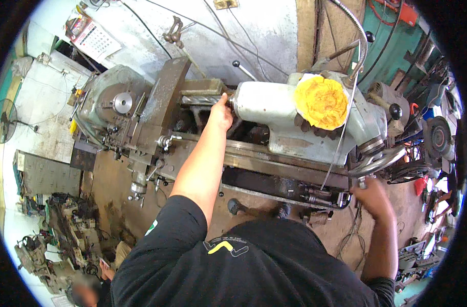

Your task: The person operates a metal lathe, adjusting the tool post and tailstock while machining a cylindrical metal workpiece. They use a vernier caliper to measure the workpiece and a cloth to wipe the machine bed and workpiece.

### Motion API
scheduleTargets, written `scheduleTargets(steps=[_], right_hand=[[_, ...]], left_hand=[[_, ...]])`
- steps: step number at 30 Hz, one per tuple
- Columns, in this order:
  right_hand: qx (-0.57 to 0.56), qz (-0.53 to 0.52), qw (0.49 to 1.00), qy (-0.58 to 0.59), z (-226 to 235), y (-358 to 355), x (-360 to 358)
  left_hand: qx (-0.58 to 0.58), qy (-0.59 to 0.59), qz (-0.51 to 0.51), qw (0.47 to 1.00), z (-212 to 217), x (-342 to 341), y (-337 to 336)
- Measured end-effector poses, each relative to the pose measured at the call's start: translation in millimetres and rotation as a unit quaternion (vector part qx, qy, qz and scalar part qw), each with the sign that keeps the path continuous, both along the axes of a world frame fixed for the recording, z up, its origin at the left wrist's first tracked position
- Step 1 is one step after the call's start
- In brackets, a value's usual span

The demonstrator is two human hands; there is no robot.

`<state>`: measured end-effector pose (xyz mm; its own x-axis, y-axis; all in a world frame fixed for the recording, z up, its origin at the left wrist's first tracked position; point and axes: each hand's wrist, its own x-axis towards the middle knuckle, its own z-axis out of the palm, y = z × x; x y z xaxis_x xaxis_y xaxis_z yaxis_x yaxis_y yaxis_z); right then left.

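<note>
A large grey metal lathe stretches across the middle, with its tailstock point(259, 102) right of centre. My left hand point(221, 116) reaches to the front end of the tailstock spindle, thumb up, its fingers curled and mostly hidden; what they hold there cannot be made out. At the tailstock's right end is a metal handwheel point(384, 162). My right hand point(369, 192) is closed at the lower rim of this wheel, around its crank handle. A crumpled yellow cloth point(323, 102) lies on top of the tailstock.
Left of my arm stand the lathe carriage point(164, 102) and headstock point(115, 100). A lower tray point(264, 183) holds metal tools. A bench grinder point(438, 135) is at far right. Another person point(87, 291) is at lower left beside cluttered machinery point(72, 230). Cables point(352, 243) lie on the floor.
</note>
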<state>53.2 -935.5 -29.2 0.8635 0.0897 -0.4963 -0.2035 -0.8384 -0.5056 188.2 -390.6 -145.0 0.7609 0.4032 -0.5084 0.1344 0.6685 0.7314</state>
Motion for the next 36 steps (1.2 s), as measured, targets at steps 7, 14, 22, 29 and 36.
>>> scheduleTargets(steps=[7,14,22,29,36], right_hand=[[0.196,-0.297,0.932,-0.077,19.5,-66.8,43.3],[0.034,-0.064,0.994,-0.079,-8.0,-35.6,12.4],[-0.010,-0.084,0.981,-0.177,14.0,-63.4,55.9],[-0.036,0.040,0.994,-0.091,-53.3,-7.7,16.6],[-0.263,-0.170,0.899,-0.306,33.0,4.6,14.5]], left_hand=[[-0.142,-0.139,0.078,0.977,-14.6,16.8,21.3],[-0.002,-0.160,0.128,0.979,26.6,-3.8,132.0],[0.083,0.040,0.038,0.995,61.6,-103.6,77.1],[-0.067,0.099,-0.018,0.993,-0.9,-216.5,-59.6],[-0.157,0.302,-0.089,0.936,-137.3,-263.4,-132.4]])
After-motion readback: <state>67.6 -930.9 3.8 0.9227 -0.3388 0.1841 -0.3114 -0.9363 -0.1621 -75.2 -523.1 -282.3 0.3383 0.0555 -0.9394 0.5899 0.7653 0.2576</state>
